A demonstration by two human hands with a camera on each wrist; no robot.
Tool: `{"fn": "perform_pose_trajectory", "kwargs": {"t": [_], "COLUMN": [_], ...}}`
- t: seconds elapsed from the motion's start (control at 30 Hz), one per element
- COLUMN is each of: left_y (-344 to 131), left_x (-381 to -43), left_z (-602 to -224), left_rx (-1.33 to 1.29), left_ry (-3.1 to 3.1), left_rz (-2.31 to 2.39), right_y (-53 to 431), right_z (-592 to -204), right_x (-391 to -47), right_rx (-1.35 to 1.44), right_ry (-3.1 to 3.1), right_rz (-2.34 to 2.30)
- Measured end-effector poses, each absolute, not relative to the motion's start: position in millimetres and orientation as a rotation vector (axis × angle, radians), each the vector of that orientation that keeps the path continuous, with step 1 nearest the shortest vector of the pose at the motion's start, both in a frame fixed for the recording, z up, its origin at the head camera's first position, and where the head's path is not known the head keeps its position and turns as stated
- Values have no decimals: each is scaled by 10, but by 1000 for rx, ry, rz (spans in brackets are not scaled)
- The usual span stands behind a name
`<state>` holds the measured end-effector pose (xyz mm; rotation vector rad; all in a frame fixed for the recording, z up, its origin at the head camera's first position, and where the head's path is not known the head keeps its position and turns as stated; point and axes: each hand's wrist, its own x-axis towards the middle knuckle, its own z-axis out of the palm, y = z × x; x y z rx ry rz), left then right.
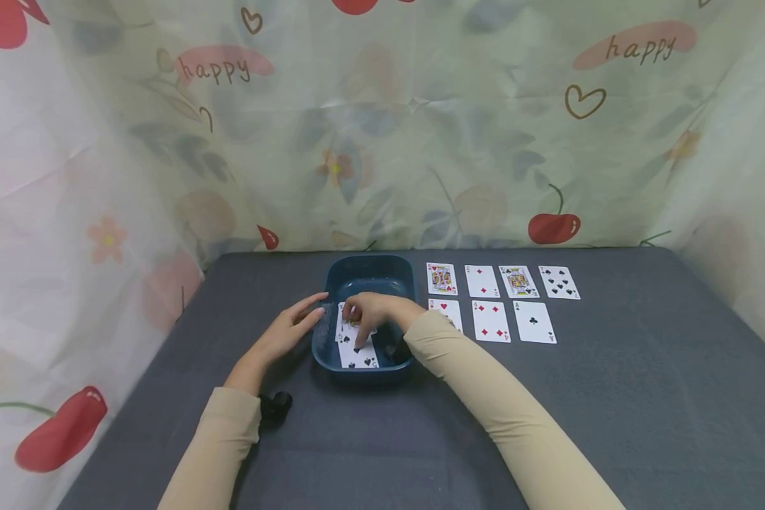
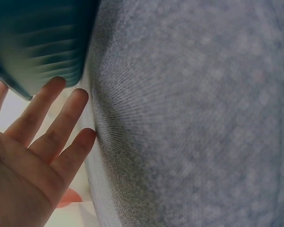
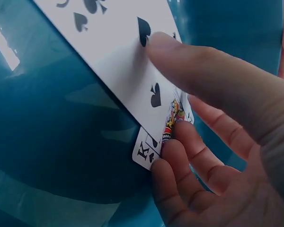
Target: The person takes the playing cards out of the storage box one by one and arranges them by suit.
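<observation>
A dark blue plastic basin [image 1: 347,272] stands near the back of the grey table. Reaching into it, my right hand [image 1: 377,312] pinches playing cards. Its thumb lies on the face of a spade card [image 3: 118,56], while the curled fingers meet the end of a king of spades [image 3: 143,150] partly under that card. Both cards lean inside the basin; how firmly each is held is hard to tell. My left hand [image 1: 285,333], fingers spread and fairly straight, is at the basin's left rim. In the left wrist view its fingertips are beside the basin's ribbed outer wall [image 2: 42,42].
Face-up cards lie in two rows right of the basin, among them a two of diamonds [image 1: 482,282], a four of diamonds [image 1: 491,322] and an ace of clubs [image 1: 535,323]. My right sleeve [image 1: 478,386] partly covers a heart card [image 1: 445,309]. Printed curtain [image 1: 414,142] hangs behind.
</observation>
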<state>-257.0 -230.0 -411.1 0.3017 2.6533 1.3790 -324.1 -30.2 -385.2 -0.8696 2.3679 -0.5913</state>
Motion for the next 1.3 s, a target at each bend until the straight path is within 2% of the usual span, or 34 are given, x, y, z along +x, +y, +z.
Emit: {"fn": "perform_pose_trajectory", "kwargs": {"t": [0.6, 0.9, 1.03, 1.3], "left_y": [-2286, -2290, -2230, -2292], "left_x": [-2552, -2547, -2448, -2561], "left_z": [-4091, -4097, -3946, -4120], "left_rx": [331, 291, 285, 306], "left_ry": [2640, 2649, 2628, 2639], "left_rz": [1411, 1376, 1374, 1397], "right_y": [-294, -298, -287, -203], "right_z": [-3835, -3722, -3630, -3505], "right_x": [-3203, -3193, -3173, -3151], "right_rx": [-864, -877, -913, -912], "right_ry": [2413, 2376, 2389, 2409], "right_rz": [-541, -684, -677, -767]}}
